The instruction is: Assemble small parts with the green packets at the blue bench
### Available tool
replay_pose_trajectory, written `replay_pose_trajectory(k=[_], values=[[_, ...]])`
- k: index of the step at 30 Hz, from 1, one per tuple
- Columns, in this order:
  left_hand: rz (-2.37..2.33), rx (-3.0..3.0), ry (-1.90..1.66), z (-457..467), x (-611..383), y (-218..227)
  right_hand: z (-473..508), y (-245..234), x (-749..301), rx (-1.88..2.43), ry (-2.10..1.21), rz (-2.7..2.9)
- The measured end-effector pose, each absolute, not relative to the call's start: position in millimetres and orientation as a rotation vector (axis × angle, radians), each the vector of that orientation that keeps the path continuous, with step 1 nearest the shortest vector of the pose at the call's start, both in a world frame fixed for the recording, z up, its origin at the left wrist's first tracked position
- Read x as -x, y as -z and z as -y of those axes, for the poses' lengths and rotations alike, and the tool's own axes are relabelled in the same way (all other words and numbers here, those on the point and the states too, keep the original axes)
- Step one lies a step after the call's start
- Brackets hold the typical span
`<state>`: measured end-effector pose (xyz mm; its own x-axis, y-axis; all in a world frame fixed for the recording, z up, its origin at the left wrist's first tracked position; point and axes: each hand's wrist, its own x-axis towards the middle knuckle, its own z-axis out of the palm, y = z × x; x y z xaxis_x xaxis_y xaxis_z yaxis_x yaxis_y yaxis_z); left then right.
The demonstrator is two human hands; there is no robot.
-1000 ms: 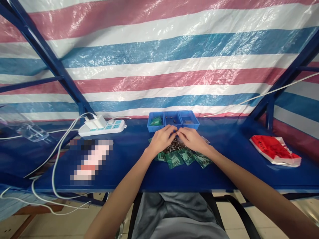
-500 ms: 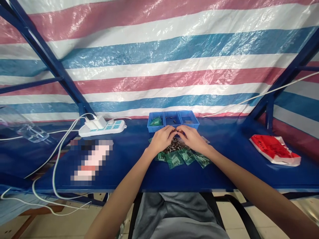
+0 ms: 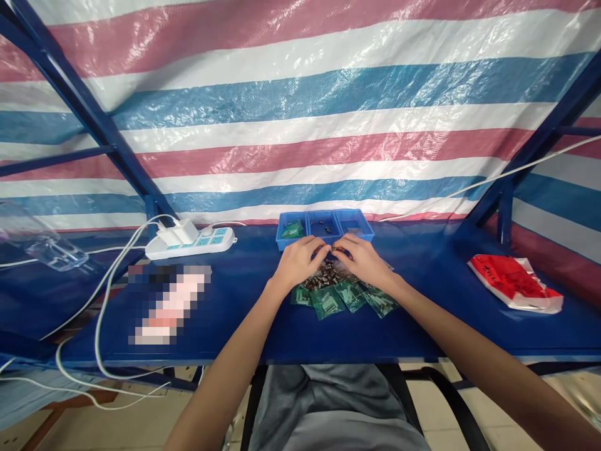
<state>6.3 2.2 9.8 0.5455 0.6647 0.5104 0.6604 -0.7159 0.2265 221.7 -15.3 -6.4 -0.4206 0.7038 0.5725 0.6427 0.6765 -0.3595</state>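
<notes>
My left hand [image 3: 300, 260] is over the left side of a pile of small brownish metal pieces [image 3: 327, 275], thumb and fingers drawn together. What it pinches, if anything, is too small to name. Facing it, my right hand [image 3: 364, 255] has its fingertips closed on a small dark metal piece [image 3: 334, 248]. The fingertips of both hands nearly meet just in front of a blue three-compartment tray [image 3: 323, 243]. Below the pile, several small green bags [image 3: 327, 303] with pale slim pieces inside lie on the blue table.
A green bag [image 3: 293, 229] sits in the tray's left compartment, a few small pieces in the middle one. To the left are a white power strip [image 3: 192, 244] with cables and a blurred item [image 3: 171, 307]. A red-and-white packet [image 3: 514, 282] lies at right.
The fingertips of my two hands have moved slightly apart, and a small dark piece shows at the right ones. The whole view has shifted a little.
</notes>
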Motion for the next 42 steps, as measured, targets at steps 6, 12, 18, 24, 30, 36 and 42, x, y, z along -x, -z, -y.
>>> replay_pose_trajectory(k=[6,12,18,24,30,36,42], values=[[-1.372,-2.763,-1.026,-9.5,3.2,-12.5,-25.4,-1.6,-225.3,1.146,0.054,2.119],[-1.424,-2.747,-0.922,-11.0,7.0,-14.3,-51.6,-17.6,-216.0,1.254,0.05,2.086],[-1.397,-2.745,-0.642,-6.7,2.3,-14.1,5.0,1.2,-233.8,1.167,-0.431,2.127],[-1.315,-2.753,-0.518,-7.2,0.1,-7.7,5.1,13.5,-252.9,1.256,-0.411,2.095],[-1.292,-2.744,-0.559,-11.3,2.4,-4.2,-0.9,11.0,-272.7,1.328,-0.37,2.145],[-1.28,-2.722,-0.581,-10.9,-0.1,-6.3,-3.6,18.3,-285.9,1.392,-0.427,2.266],[-1.325,-2.692,-0.6,-12.9,2.0,-6.2,-6.2,21.5,-274.7,1.443,-0.45,2.335]])
